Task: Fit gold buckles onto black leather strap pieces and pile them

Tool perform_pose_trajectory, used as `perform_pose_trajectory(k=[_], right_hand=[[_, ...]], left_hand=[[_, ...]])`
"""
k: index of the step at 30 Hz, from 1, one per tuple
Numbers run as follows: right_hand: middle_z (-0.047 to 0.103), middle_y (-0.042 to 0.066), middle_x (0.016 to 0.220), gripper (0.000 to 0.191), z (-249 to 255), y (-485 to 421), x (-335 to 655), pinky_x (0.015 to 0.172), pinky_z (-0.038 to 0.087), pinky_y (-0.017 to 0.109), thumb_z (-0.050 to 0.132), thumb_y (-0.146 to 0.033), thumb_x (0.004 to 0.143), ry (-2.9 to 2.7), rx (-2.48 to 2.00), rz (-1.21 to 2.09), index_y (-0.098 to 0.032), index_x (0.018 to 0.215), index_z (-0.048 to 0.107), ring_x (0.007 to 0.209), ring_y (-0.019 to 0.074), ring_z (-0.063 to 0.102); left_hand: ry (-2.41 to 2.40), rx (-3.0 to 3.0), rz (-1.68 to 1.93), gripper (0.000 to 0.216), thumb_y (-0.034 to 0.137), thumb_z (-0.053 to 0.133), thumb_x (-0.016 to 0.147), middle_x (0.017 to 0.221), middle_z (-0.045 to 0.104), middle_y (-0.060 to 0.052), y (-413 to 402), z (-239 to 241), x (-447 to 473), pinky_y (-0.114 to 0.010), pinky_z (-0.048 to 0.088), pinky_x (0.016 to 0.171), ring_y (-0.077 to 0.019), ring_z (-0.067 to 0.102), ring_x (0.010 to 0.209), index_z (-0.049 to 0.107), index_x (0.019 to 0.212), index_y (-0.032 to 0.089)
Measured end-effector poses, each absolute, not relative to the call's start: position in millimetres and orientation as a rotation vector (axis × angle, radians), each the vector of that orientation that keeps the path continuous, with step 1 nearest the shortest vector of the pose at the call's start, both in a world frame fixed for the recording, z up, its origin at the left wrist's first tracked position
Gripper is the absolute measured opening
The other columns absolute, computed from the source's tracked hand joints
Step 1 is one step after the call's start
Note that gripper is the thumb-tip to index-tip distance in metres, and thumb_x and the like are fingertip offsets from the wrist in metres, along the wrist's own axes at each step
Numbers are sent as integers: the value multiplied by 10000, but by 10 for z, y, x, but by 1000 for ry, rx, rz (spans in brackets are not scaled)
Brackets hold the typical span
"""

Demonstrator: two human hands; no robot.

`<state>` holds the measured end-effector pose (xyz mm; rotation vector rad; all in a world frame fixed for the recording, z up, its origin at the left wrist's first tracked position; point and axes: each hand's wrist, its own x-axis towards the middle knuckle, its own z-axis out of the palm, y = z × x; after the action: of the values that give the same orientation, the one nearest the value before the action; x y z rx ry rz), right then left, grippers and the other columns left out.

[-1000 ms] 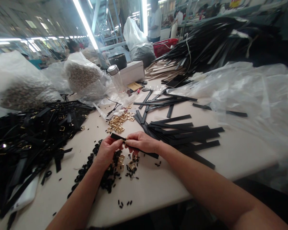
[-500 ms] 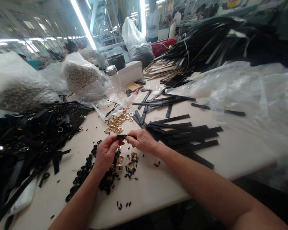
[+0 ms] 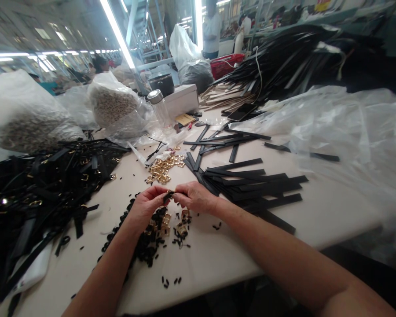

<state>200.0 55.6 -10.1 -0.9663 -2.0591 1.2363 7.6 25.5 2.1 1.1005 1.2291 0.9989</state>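
Observation:
A short black strap (image 3: 168, 197) is held up over the near part of the table, between my two hands. My left hand (image 3: 148, 203) is closed on it, thumb on top. Fingertips of my right hand (image 3: 194, 197) pinch its right end, where a small gold glint shows; the fingers hide most of that end. Below the hands lie black loops (image 3: 147, 255), some gold buckles (image 3: 165, 224) and small black pegs (image 3: 177, 241). Just beyond them is a pile of gold buckles (image 3: 163, 168).
Loose black strips (image 3: 257, 180) fan out at the right. Buckled black straps (image 3: 53, 189) heap up on the left. Behind stand bags of small parts (image 3: 114, 103), a glass bottle (image 3: 160, 108), a white box (image 3: 183, 99) and a large bundle of black strips (image 3: 293, 57). Plastic sheeting (image 3: 343, 119) covers the right side.
The black strap has tilted, its left end now lower and more hidden by the fingers. My left hand has moved slightly up and right, closer to my right hand.

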Motion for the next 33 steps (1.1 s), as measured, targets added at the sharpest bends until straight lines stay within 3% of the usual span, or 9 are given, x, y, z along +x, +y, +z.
perform_pose_trajectory(k=[4, 9, 16, 24, 28, 33], right_hand=[[626, -31, 618, 106, -92, 545, 1984, 449, 409, 165, 571, -261, 902, -1776, -926, 1586, -160, 891, 600, 454, 82, 573], [714, 41, 707, 164, 12, 576, 2040, 516, 535, 226, 533, -323, 919, -1221, -701, 2098, -164, 952, 559, 530, 126, 656], [751, 95, 819, 255, -27, 669, 2146, 600, 564, 228, 519, -325, 912, -923, -336, 2418, -129, 1041, 618, 681, 155, 722], [678, -4, 715, 227, -104, 656, 2032, 526, 488, 187, 637, -184, 784, -1100, -620, 1994, -148, 1006, 669, 513, 70, 594], [674, 13, 824, 238, -165, 608, 1955, 615, 498, 216, 660, -164, 729, -1402, -718, 1798, -145, 966, 681, 688, 112, 635], [672, 42, 1029, 513, -240, 584, 1912, 731, 520, 262, 811, -289, 662, -1472, -615, 1755, -185, 1136, 646, 876, 168, 641]], left_hand=[[1295, 1094, 1082, 275, 290, 853, 618, 781, 718, -16, 277, 59, 46, -219, 505, 656, -107, 617, 662, 742, 834, 162], [1295, 986, 1135, 346, 263, 854, 592, 771, 715, -11, 291, 127, -18, -201, 498, 614, -77, 585, 585, 758, 909, 160], [1125, 879, 952, 283, 235, 869, 551, 690, 689, -18, 240, 180, 16, -214, 494, 569, -93, 587, 548, 735, 784, 147], [1115, 940, 980, 171, 254, 785, 656, 567, 606, 21, 171, 100, 165, -182, 428, 523, -77, 533, 509, 645, 673, 158], [1213, 1047, 1082, 174, 287, 773, 676, 570, 606, 35, 156, 99, 204, -174, 402, 509, -72, 517, 502, 654, 705, 164], [1312, 1133, 1104, 176, 297, 777, 658, 574, 608, 32, 138, 167, 282, -187, 397, 498, -73, 490, 489, 683, 708, 157]])
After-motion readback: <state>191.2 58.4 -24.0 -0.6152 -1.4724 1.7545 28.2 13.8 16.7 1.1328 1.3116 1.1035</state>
